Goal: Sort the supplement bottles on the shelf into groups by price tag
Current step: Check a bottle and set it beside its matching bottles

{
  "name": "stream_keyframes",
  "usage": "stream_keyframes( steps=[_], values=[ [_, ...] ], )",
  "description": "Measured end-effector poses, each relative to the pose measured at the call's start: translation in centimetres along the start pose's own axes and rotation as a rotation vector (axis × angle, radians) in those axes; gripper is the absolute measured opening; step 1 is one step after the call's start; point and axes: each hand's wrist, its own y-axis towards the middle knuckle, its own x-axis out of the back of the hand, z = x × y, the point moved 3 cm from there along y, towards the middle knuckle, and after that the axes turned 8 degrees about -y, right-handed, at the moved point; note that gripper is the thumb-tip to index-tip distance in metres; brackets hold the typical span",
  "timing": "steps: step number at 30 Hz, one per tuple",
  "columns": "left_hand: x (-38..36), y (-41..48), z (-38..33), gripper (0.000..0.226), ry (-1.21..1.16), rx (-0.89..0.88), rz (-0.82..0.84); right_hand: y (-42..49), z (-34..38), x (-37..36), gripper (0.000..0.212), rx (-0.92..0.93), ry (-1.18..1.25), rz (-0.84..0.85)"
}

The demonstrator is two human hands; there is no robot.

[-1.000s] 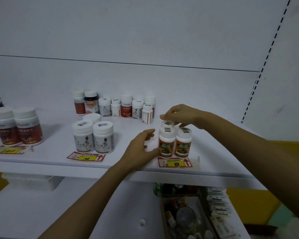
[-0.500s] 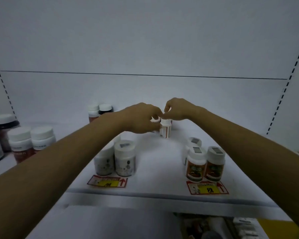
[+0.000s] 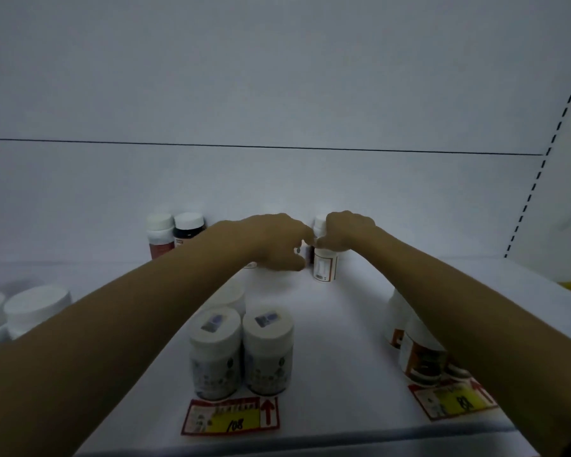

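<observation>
Two groups look settled: white bottles (image 3: 215,351) behind the 108 tag (image 3: 231,418), lower centre; orange-labelled bottles (image 3: 422,354) by the 88 tag (image 3: 455,402), lower right. Mid-frame at the back of the shelf (image 3: 343,324), the right grip (image 3: 346,230) clasps a red-labelled bottle (image 3: 325,263). Whether the left grip (image 3: 271,239) holds anything, I cannot tell. Back-row bottles (image 3: 188,225) look unsorted.

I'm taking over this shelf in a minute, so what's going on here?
A person has both arms stretched to the back of the shelf. The right hand grips a small red-labelled bottle there. The left hand curls beside it, and what it holds is hidden. Up front, two white bottles stand behind the 108 tag, and orange-labelled ones stand by the 88 tag.
</observation>
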Motion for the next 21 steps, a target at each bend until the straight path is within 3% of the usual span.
stream_keyframes(
  steps=[7,10,13,21],
  values=[
    [-0.6,2.2,0.6,0.049,-0.074,0.015,-0.061,-0.7,-0.7,1.6,0.030,-0.029,0.099,-0.066],
    [-0.9,3.2,0.5,0.061,-0.343,0.060,-0.108,-1.9,-2.3,3.7,0.037,-0.022,0.191,-0.109],
    [-1.1,3.9,-0.4,0.069,-0.620,0.080,-0.132,-3.9,-4.2,5.7,0.028,0.015,0.377,-0.168],
    [-0.2,3.1,-5.3,0.045,-1.173,-0.008,-0.179,-8.4,-9.4,8.5,0.019,0.142,0.986,-0.246]
  ],
)
